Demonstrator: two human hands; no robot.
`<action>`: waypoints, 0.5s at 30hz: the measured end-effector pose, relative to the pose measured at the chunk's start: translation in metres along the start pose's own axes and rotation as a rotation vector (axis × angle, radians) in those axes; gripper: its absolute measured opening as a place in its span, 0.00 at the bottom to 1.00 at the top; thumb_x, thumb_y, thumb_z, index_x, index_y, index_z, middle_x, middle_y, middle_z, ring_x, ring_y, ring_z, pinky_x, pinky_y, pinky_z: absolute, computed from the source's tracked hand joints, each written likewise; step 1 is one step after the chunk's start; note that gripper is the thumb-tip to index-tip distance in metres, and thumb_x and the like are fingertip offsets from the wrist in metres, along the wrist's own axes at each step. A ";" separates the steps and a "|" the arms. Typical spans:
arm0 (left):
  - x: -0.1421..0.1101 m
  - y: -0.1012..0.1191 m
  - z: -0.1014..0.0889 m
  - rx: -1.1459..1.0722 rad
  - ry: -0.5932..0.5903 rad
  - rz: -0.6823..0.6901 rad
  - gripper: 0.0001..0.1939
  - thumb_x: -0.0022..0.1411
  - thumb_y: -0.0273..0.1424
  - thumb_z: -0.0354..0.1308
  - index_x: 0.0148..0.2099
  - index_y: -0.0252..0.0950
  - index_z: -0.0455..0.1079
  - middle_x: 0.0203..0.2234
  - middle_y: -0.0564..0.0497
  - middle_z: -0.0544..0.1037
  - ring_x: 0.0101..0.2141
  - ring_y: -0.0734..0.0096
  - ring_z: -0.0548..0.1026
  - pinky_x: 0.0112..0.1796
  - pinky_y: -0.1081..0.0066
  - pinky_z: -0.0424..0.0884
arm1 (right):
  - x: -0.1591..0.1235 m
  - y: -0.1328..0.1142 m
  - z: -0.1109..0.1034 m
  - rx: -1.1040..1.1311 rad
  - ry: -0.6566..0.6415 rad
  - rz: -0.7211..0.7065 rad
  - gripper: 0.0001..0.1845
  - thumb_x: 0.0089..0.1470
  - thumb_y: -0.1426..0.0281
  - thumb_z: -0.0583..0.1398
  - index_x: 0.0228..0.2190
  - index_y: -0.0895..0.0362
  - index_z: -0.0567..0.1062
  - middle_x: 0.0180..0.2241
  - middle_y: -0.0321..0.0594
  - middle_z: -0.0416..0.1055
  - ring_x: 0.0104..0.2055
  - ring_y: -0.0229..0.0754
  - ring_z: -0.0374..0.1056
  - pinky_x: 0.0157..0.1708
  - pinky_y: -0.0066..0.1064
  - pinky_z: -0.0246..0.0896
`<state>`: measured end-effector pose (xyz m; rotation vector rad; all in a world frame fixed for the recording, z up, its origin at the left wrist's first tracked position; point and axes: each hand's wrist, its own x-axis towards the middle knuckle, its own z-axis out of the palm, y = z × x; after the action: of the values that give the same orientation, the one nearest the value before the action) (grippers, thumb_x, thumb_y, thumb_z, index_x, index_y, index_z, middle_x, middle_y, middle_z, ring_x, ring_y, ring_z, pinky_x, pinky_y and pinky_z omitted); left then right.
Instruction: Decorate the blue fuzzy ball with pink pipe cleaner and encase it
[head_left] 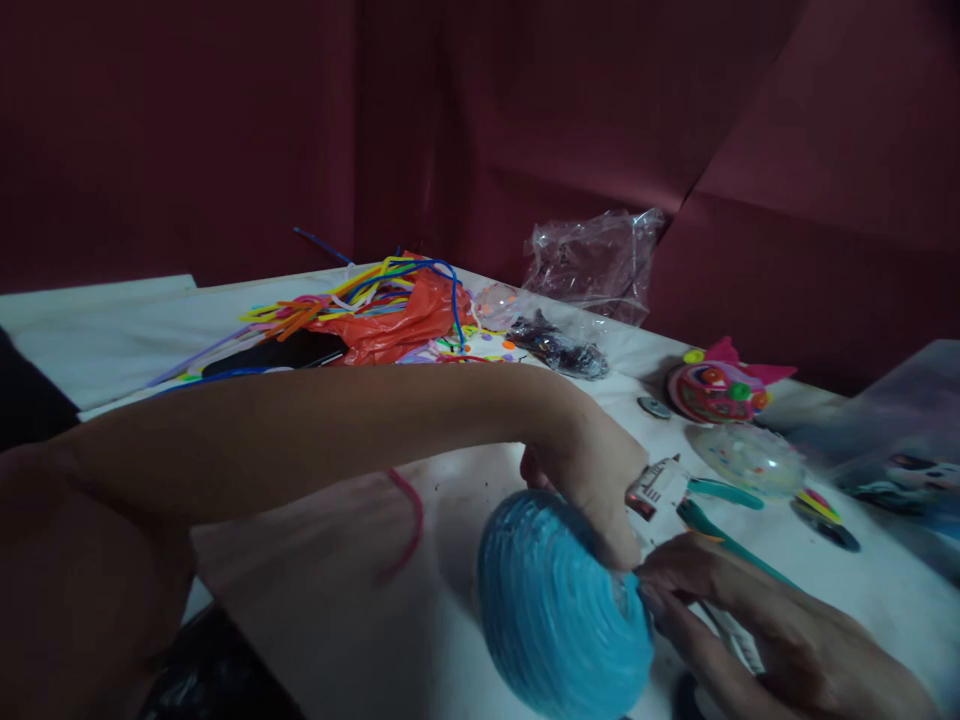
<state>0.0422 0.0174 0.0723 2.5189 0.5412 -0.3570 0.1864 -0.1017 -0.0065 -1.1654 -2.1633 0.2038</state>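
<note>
A blue ball (pixel 555 610) wound with blue strands sits near the table's front edge. My left hand (pixel 592 480) reaches across from the left, with its fingers curled over the ball's top right side. From the lower right, my right hand (pixel 757 630) has its fingers pressed together against the ball's right edge; what they pinch is hidden. A white tool (pixel 658 487) and teal-handled pliers (pixel 724 495) lie just behind both hands. A pink strand (pixel 409 520) curves on the table under my left forearm.
A heap of coloured strands (pixel 360 295) lies on an orange bag (pixel 405 315) at the back. A clear plastic bag (pixel 592 265) stands behind it. A round colourful craft piece (pixel 712 390), a clear dome (pixel 746 458) and a metal disc (pixel 654 407) lie at the right.
</note>
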 end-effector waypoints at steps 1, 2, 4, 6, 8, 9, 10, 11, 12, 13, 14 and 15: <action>0.001 0.000 0.000 -0.025 0.001 -0.011 0.16 0.41 0.33 0.65 0.10 0.35 0.65 0.11 0.51 0.67 0.22 0.67 0.66 0.29 0.68 0.62 | 0.001 0.001 0.000 -0.014 -0.015 -0.001 0.05 0.60 0.72 0.54 0.34 0.50 0.66 0.27 0.29 0.68 0.25 0.33 0.69 0.24 0.16 0.63; 0.002 0.000 0.000 -0.045 0.001 -0.024 0.16 0.40 0.33 0.66 0.10 0.35 0.66 0.11 0.51 0.67 0.22 0.67 0.66 0.29 0.68 0.62 | 0.002 0.001 -0.001 -0.015 -0.018 -0.010 0.05 0.60 0.73 0.54 0.34 0.50 0.66 0.27 0.30 0.68 0.25 0.33 0.69 0.24 0.16 0.63; 0.004 -0.001 -0.001 -0.061 -0.019 -0.040 0.14 0.40 0.34 0.66 0.11 0.34 0.68 0.12 0.50 0.68 0.21 0.67 0.65 0.28 0.67 0.63 | 0.004 0.001 -0.001 -0.015 -0.026 -0.026 0.05 0.60 0.73 0.54 0.35 0.50 0.66 0.28 0.31 0.68 0.26 0.33 0.69 0.25 0.16 0.63; 0.005 -0.001 -0.001 -0.056 -0.070 -0.038 0.14 0.43 0.34 0.64 0.13 0.34 0.68 0.13 0.50 0.68 0.20 0.67 0.66 0.27 0.67 0.63 | 0.004 0.000 -0.001 -0.017 -0.011 -0.045 0.06 0.61 0.73 0.53 0.36 0.50 0.67 0.28 0.31 0.68 0.27 0.34 0.69 0.27 0.16 0.64; 0.004 -0.002 -0.002 -0.065 -0.127 -0.036 0.15 0.47 0.33 0.62 0.14 0.34 0.67 0.13 0.51 0.68 0.18 0.67 0.66 0.26 0.67 0.64 | 0.004 -0.002 -0.002 -0.018 -0.012 -0.037 0.06 0.61 0.73 0.52 0.35 0.50 0.67 0.28 0.31 0.68 0.26 0.33 0.69 0.25 0.16 0.64; 0.004 -0.002 -0.001 -0.076 -0.147 -0.039 0.15 0.48 0.32 0.61 0.14 0.34 0.67 0.13 0.51 0.68 0.18 0.67 0.66 0.26 0.66 0.64 | 0.004 -0.003 -0.003 -0.009 -0.015 -0.023 0.06 0.61 0.73 0.52 0.34 0.50 0.67 0.27 0.30 0.68 0.26 0.33 0.69 0.23 0.15 0.63; 0.003 -0.003 -0.001 -0.089 -0.160 -0.039 0.15 0.49 0.32 0.60 0.14 0.34 0.67 0.14 0.51 0.69 0.18 0.67 0.66 0.26 0.66 0.64 | 0.004 -0.004 -0.002 0.009 -0.006 -0.012 0.06 0.60 0.72 0.53 0.33 0.50 0.67 0.27 0.31 0.67 0.24 0.33 0.68 0.18 0.15 0.61; 0.003 -0.003 -0.001 -0.102 -0.166 -0.035 0.14 0.49 0.32 0.60 0.15 0.33 0.67 0.14 0.51 0.69 0.18 0.67 0.67 0.26 0.66 0.65 | 0.004 -0.005 -0.002 0.027 0.005 0.005 0.06 0.60 0.72 0.53 0.33 0.50 0.67 0.26 0.31 0.67 0.23 0.33 0.68 0.15 0.14 0.59; 0.003 -0.004 -0.001 -0.108 -0.171 -0.034 0.13 0.49 0.32 0.59 0.16 0.34 0.68 0.15 0.50 0.69 0.19 0.66 0.67 0.26 0.66 0.65 | 0.004 -0.005 0.000 0.042 0.022 0.016 0.06 0.60 0.72 0.53 0.32 0.50 0.66 0.26 0.31 0.66 0.22 0.33 0.67 0.12 0.14 0.56; 0.003 -0.004 0.000 -0.107 -0.175 -0.031 0.13 0.50 0.33 0.59 0.17 0.34 0.68 0.15 0.51 0.69 0.19 0.66 0.68 0.25 0.66 0.65 | 0.003 -0.005 0.001 0.053 0.050 0.026 0.06 0.59 0.71 0.53 0.31 0.50 0.66 0.25 0.31 0.65 0.22 0.33 0.67 0.10 0.15 0.55; 0.003 -0.004 0.000 -0.101 -0.183 -0.031 0.13 0.50 0.33 0.58 0.17 0.34 0.68 0.15 0.51 0.68 0.19 0.66 0.68 0.25 0.66 0.65 | 0.002 -0.004 0.002 0.057 0.073 0.033 0.06 0.59 0.71 0.53 0.30 0.50 0.66 0.24 0.31 0.64 0.22 0.33 0.67 0.10 0.15 0.54; 0.003 -0.004 0.000 -0.092 -0.191 -0.032 0.13 0.50 0.34 0.58 0.18 0.34 0.67 0.15 0.52 0.68 0.19 0.66 0.68 0.25 0.66 0.65 | 0.002 -0.004 0.003 0.055 0.087 0.038 0.06 0.59 0.71 0.53 0.29 0.50 0.65 0.24 0.31 0.64 0.21 0.33 0.66 0.10 0.15 0.54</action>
<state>0.0431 0.0215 0.0691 2.3589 0.5106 -0.5655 0.1813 -0.1019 -0.0066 -1.1640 -2.0487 0.2241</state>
